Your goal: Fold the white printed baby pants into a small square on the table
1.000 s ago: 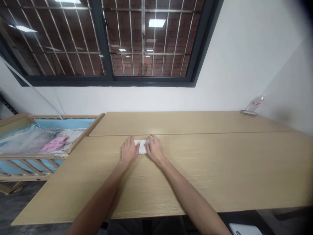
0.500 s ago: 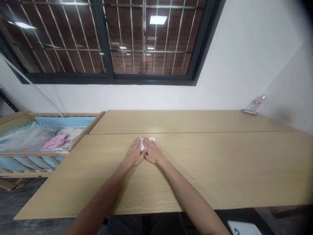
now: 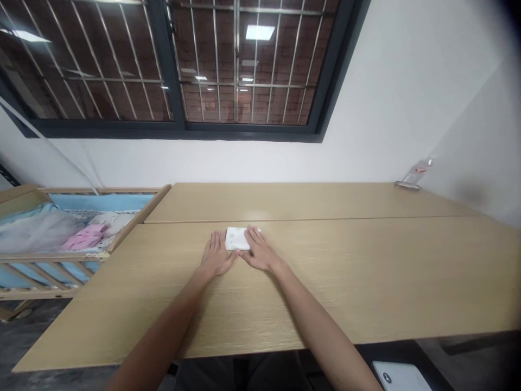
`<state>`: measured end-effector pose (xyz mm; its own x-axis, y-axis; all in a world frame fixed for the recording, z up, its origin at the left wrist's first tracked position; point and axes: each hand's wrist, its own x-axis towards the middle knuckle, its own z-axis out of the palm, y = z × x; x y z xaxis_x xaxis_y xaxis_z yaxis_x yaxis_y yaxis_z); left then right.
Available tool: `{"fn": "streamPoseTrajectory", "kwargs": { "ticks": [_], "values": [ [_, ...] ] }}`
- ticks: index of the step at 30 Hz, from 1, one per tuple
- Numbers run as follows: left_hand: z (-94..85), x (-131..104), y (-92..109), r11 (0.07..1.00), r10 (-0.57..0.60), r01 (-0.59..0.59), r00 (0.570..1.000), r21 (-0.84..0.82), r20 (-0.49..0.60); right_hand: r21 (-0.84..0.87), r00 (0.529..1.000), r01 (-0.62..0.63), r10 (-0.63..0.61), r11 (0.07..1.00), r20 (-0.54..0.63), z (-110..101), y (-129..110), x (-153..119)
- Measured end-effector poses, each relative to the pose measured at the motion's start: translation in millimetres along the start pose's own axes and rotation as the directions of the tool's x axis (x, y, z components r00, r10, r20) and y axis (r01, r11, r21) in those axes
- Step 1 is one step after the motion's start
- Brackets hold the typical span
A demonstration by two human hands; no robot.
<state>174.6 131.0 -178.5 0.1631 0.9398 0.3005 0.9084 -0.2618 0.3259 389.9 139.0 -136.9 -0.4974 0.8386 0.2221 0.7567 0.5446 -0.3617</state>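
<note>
A small white folded piece, like a tissue or cloth (image 3: 235, 239), with faint marks on it, lies flat on the wooden tabletop (image 3: 350, 271). On its left edge rests my left hand (image 3: 217, 255), palm down with the fingers stretched out. My right hand (image 3: 259, 251) also lies flat, its fingers covering the right end of the white piece. Both thumbs point inward and nearly meet just below it. Neither hand is closed around anything.
At the left stands a wooden crib (image 3: 109, 250) with blue lining and bedding. A clear plastic packet (image 3: 413, 176) leans near the right wall. Below the table's front edge, a white phone (image 3: 401, 376) lies on a dark surface. A barred window (image 3: 244, 127) is behind.
My hands have moved apart sideways, the left one leftward and the right one slightly rightward. More of the white piece shows between them. The view has shifted a little.
</note>
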Motion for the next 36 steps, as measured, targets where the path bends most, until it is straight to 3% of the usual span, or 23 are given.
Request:
{"fn": "streamPoseTrajectory", "kwargs": {
  "ticks": [2,5,7,14,21,26,29,31,34,36],
  "values": [
    [-3.9,2.5,-1.2,0.996,0.090,-0.091,0.996,-0.018,-0.028,0.033,1.000,0.018,-0.017,0.999,-0.020,-3.4,3.3,-1.7],
    [-10.3,8.0,-3.2,0.950,0.303,-0.302,0.953,-0.080,0.003,0.091,0.998,0.050,-0.047,0.995,-0.033,-8.2,10.1,-2.5],
    [-12.8,11.7,-3.5,0.933,0.345,-0.339,0.938,-0.120,0.029,0.127,0.997,0.067,-0.063,0.990,-0.038,-10.1,16.0,-1.6],
    [-14.2,19.8,-0.1,0.949,0.275,-0.275,0.961,-0.157,-0.017,0.142,0.993,0.084,-0.070,0.986,-0.100,-6.9,32.5,9.9],
    [-25.7,19.8,7.6,0.951,0.226,-0.239,0.971,-0.199,-0.082,0.109,0.986,0.097,-0.080,0.989,-0.148,-7.6,23.7,11.6],
    [-42.4,15.8,15.9,0.947,0.132,-0.163,0.983,-0.276,-0.128,0.296,0.983,0.129,-0.083,0.947,-0.164,-10.5,13.5,8.1],
    [-52.8,16.4,14.8,0.931,0.020,-0.077,0.986,-0.356,-0.163,0.546,0.974,0.052,0.078,0.836,-0.213,-11.4,7.6,12.1],
    [-59.2,16.6,11.1,0.906,-0.068,-0.006,0.985,-0.422,-0.160,0.730,0.953,0.005,0.219,0.684,-0.212,-12.1,3.6,16.3],
    [-66.9,12.8,4.8,0.856,-0.113,0.062,0.991,-0.514,-0.068,0.878,0.904,-0.053,0.395,0.477,-0.160,-11.6,-1.1,21.3],
    [-69.7,8.2,2.4,0.840,-0.085,0.079,0.996,-0.537,0.013,0.903,0.866,-0.095,0.482,0.418,-0.132,-8.4,-2.5,22.5]
  ]
}}
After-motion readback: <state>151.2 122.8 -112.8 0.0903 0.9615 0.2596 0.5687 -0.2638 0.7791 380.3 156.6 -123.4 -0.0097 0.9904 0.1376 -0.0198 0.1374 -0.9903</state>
